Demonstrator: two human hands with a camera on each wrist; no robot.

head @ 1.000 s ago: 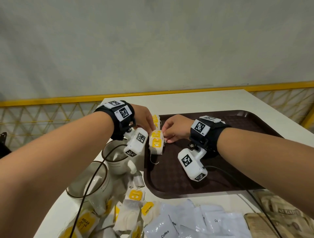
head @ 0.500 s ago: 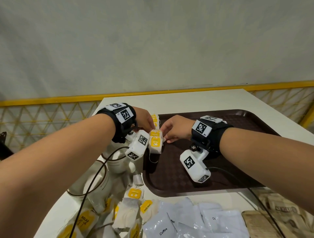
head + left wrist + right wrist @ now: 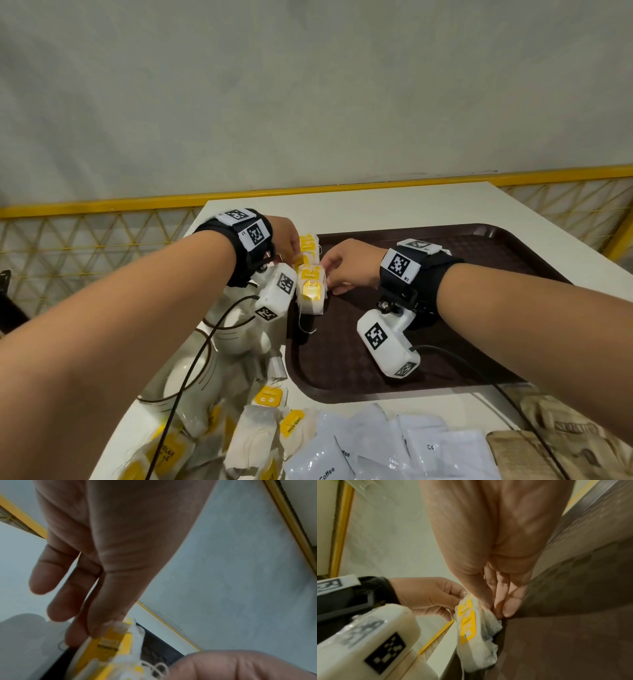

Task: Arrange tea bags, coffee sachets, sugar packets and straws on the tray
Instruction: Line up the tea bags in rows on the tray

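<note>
- The white desk point(image 3: 370, 205) carries everything; against the frames a second and half a second back, both wrists sit a touch lower and farther along the tray's left rim, and the view has tipped slightly down.
- The brown tray point(image 3: 479, 260) lies on the desk's far right part. Its only contents are tea bags at the left edge; the rest of its patterned floor is bare, as it was earlier.
- Two cups stand left of the tray: a white ceramic cup point(image 3: 236, 339) and a clear glass cup point(image 3: 178, 377) nearer the camera.
- A loose heap of tea bags point(image 3: 260, 435) with yellow tags lies on the desk's near left; their count cannot be told.
- White coffee sachets point(image 3: 394, 448) overlap beside them, at least four visible, and brown packets point(image 3: 561, 445) lie at the near right.
- The left hand point(image 3: 286, 236) pinches the yellow-tagged stack of tea bags point(image 3: 310, 289) with thumb and fingertips, the other fingers loosely spread.
- The right hand point(image 3: 346, 265) presses nearly straight fingers point(image 3: 508, 601) against the stack's other side, standing it upright on the tray's left edge.
- One string point(image 3: 303, 322) dangles from the stack onto the tray.
</note>
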